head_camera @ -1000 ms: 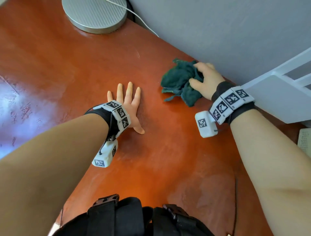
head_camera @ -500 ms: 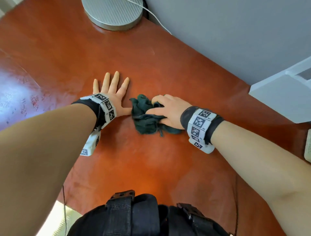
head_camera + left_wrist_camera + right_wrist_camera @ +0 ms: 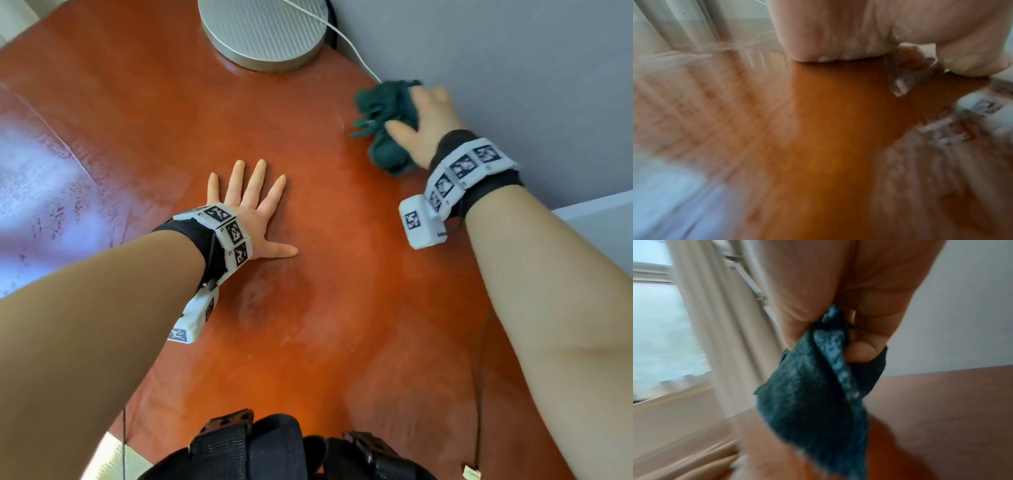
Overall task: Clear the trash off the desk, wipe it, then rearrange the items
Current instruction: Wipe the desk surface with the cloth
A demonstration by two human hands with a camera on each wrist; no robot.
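Head view shows the glossy reddish-brown wooden table (image 3: 342,308) filling most of the frame, its right edge running along a grey wall (image 3: 513,68). At the far edge of the table stands a round, ribbed silver metal base (image 3: 263,31), with a thin white cable (image 3: 356,58) leading from it toward the right edge. The left hand (image 3: 250,212) lies flat on the table near its middle, palm down, fingers straight and spread, holding nothing; the left wrist view, badly blurred, shows the palm pressed to the wood. The right hand (image 3: 424,120) is at the right edge of the table, close against the wall, with its fingers curled over a crumpled dark teal cloth (image 3: 387,126) that rests on the table just beside the cable's end. Right wrist view shows the fingers (image 3: 861,352) tucked into the folds of the cloth, gripping it, with the cloth hanging down onto the wood.
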